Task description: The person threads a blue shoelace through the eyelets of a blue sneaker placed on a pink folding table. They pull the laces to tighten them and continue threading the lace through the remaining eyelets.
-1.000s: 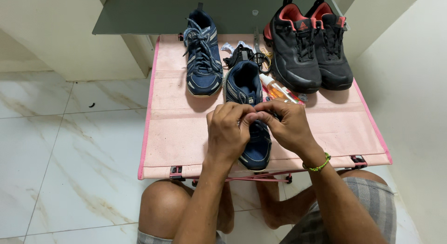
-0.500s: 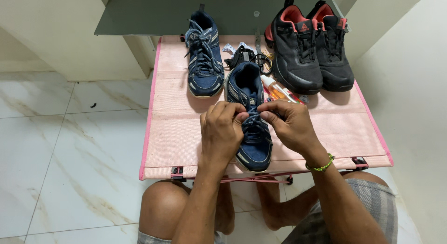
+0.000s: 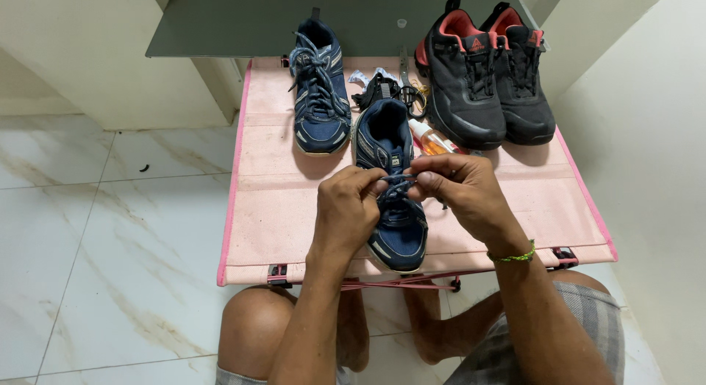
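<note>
A navy blue sports shoe (image 3: 393, 208) lies on a pink folding table (image 3: 272, 208), toe toward me. My left hand (image 3: 351, 208) pinches its lace from the left side. My right hand (image 3: 460, 190) pinches the lace from the right, and both meet over the shoe's lacing. A green band sits on my right wrist. The matching blue shoe (image 3: 318, 98) stands further back on the table, laced, apart from both hands.
A pair of black and red shoes (image 3: 485, 76) stands at the back right of the table. A small orange bottle (image 3: 434, 140), dark straps and scissors lie behind the held shoe. A white wall is close on the right; marble floor lies to the left.
The camera has tilted, so everything sits lower in view. My hands have moved slightly apart along the lace, still over the shoe.
</note>
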